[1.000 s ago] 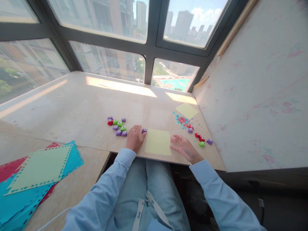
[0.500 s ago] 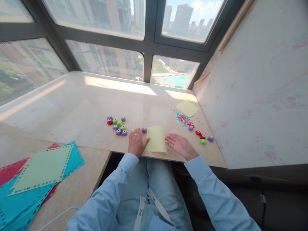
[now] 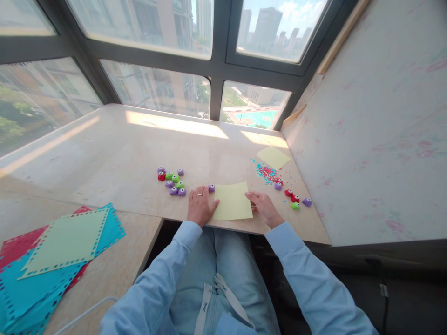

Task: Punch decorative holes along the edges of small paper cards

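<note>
A pale yellow sheet of paper [image 3: 232, 202] lies at the table's front edge, between my two hands. My left hand [image 3: 201, 204] rests flat over its left edge, with the thumb on the paper and a ring on one finger. My right hand [image 3: 264, 208] pinches the sheet's right edge between thumb and fingers; part of the fingertips is hidden. Just beyond my left fingers stands a purple paper punch [image 3: 211, 188]. Several small punches [image 3: 173, 178] in purple, green and red cluster to the left, and more punches [image 3: 295, 198] sit to the right.
Red and blue paper bits [image 3: 268, 173] lie scattered at the right, beside another yellow sheet [image 3: 274, 158]. Stacked coloured sheets with punched edges [image 3: 66, 239] cover the left side table. A wall [image 3: 377, 139] bounds the right side, windows the back.
My right hand has gone from open beside the paper to pinching its right edge. That edge, curled before, now lies flatter and reaches farther right. My left hand stays on the left edge.
</note>
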Motion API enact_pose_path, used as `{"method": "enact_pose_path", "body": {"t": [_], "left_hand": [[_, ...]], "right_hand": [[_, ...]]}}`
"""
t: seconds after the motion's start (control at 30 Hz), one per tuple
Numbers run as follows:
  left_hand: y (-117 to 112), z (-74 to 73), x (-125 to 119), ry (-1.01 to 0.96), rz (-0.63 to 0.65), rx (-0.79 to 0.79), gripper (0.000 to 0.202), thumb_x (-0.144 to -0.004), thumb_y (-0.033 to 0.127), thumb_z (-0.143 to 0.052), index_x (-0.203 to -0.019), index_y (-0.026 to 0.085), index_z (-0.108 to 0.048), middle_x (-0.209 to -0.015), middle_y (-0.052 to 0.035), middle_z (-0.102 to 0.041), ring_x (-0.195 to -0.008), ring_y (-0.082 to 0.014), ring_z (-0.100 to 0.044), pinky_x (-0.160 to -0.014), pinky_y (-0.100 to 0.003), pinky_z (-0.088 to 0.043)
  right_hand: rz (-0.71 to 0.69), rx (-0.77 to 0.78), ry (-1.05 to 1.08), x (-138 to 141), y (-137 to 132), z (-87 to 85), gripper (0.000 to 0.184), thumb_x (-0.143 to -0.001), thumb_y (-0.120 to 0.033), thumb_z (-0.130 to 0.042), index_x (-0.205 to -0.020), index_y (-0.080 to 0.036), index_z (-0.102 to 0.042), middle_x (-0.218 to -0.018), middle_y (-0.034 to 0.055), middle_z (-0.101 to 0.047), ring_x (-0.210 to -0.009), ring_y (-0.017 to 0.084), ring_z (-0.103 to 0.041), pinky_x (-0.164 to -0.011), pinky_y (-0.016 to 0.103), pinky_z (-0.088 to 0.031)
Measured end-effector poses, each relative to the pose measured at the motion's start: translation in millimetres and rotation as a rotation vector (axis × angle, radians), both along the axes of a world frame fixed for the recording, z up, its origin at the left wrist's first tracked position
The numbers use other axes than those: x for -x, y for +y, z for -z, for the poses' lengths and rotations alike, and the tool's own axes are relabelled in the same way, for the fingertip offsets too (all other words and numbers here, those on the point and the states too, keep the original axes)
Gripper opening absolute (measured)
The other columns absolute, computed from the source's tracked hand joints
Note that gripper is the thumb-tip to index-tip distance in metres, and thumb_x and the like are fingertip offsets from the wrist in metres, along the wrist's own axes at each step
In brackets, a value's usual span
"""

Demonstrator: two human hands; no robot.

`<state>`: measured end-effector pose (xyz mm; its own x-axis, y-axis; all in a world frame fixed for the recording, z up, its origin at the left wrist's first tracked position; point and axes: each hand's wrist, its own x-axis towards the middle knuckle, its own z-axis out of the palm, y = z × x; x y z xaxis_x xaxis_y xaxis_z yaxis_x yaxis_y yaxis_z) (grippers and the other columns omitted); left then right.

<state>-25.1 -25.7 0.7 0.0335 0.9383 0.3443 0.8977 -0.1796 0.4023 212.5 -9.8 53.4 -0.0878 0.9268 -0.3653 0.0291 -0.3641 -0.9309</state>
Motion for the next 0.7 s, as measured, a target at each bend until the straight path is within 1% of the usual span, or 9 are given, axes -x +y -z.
{"method": "enact_pose_path", "body": {"t": [0.07,0.17,0.27,0.4,0.5,0.57,0.7], "left_hand": [[0,-1.0,0,0.006,0.006,0.001,0.061,-0.087,0.049,-0.056,-0.135,0.011,-0.048,-0.136,-0.0219,-0.052,-0.132,-0.0362,-0.042,-0.115,-0.053,-0.023],[-1,-2.5,0,0.002,0.006,-0.002,0.063,-0.086,0.052,-0.057,-0.134,0.011,-0.050,-0.136,-0.0218,-0.053,-0.131,-0.0368,-0.043,-0.114,-0.053,-0.023],[2,-3.7,2,-0.024,-0.015,-0.006,0.055,-0.088,0.049,-0.055,-0.131,0.015,-0.053,-0.132,-0.0188,-0.057,-0.127,-0.0353,-0.047,-0.111,-0.052,-0.028],[15,-6.3,10,-0.065,-0.037,0.009,0.044,-0.090,0.041,-0.055,-0.127,0.018,-0.058,-0.121,-0.0150,-0.064,-0.116,-0.0335,-0.055,-0.103,-0.049,-0.038],[30,-7.4,17,-0.106,0.014,0.008,0.043,-0.087,0.037,-0.060,-0.126,0.019,-0.061,-0.117,-0.0140,-0.066,-0.111,-0.0327,-0.057,-0.098,-0.047,-0.043],[40,-6.3,21,-0.150,0.059,0.012,0.041,-0.085,0.034,-0.062,-0.123,0.019,-0.064,-0.114,-0.0131,-0.066,-0.106,-0.0311,-0.058,-0.094,-0.044,-0.046],[51,-0.7,23,-0.250,0.151,0.018,0.030,-0.085,0.025,-0.059,-0.113,0.021,-0.070,-0.105,-0.0098,-0.070,-0.095,-0.0255,-0.062,-0.088,-0.040,-0.049]], "right_hand": [[0.010,0.001,-0.038,-3,0,1.4,0.026,-0.080,-0.040,-0.065,-0.089,-0.017,-0.072,-0.080,0.0047,-0.075,-0.064,0.016,-0.067,-0.052,0.024,-0.051],[0.016,-0.016,-0.141,-8,3,9.3,0.020,-0.075,-0.033,-0.068,-0.084,-0.016,-0.072,-0.075,0.0043,-0.075,-0.061,0.017,-0.067,-0.049,0.025,-0.050],[0.016,-0.057,-0.253,-15,8,19.4,0.019,-0.071,-0.030,-0.069,-0.082,-0.015,-0.072,-0.072,0.0037,-0.074,-0.060,0.018,-0.067,-0.046,0.025,-0.049],[0.020,-0.168,-0.276,-21,15,25.4,0.024,-0.070,-0.036,-0.068,-0.083,-0.017,-0.073,-0.076,0.0035,-0.075,-0.070,0.021,-0.069,-0.057,0.030,-0.055],[-0.009,-0.186,-0.218,-22,18,23.4,0.024,-0.069,-0.037,-0.068,-0.082,-0.018,-0.073,-0.078,0.0041,-0.075,-0.073,0.022,-0.069,-0.063,0.032,-0.056],[-0.033,-0.160,-0.184,-21,20,21.2,0.024,-0.068,-0.036,-0.068,-0.082,-0.018,-0.073,-0.077,0.0038,-0.075,-0.070,0.020,-0.068,-0.062,0.031,-0.055],[-0.043,-0.105,-0.173,-20,24,18.3,0.019,-0.068,-0.032,-0.067,-0.078,-0.017,-0.072,-0.071,0.0022,-0.073,-0.065,0.018,-0.066,-0.057,0.028,-0.052]]}}
